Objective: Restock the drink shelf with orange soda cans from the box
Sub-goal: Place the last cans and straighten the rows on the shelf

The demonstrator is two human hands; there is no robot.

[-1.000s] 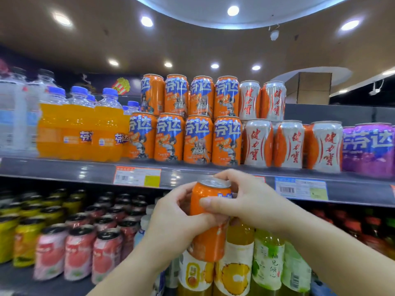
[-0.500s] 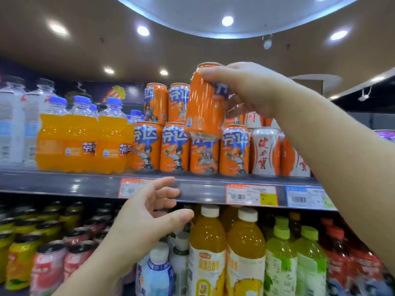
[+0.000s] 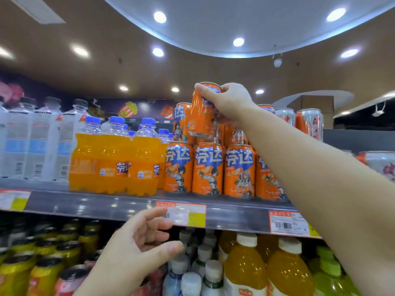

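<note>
Orange soda can [image 3: 203, 113] hangs gripped at its top by the right hand's fingers [image 3: 206, 92], just above the bottom row of cans [image 3: 208, 169] on the shelf [image 3: 106, 205]; long axis near upright, top tilted slightly; placement looks nearly done, not yet seated; left hand [image 3: 136, 246] open, empty, below the shelf edge; box unseen.

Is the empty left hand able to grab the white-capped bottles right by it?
Probably yes. The left hand is open, holds nothing, and hovers just beside the small white-capped bottles on the lower shelf, with nothing between them.
</note>
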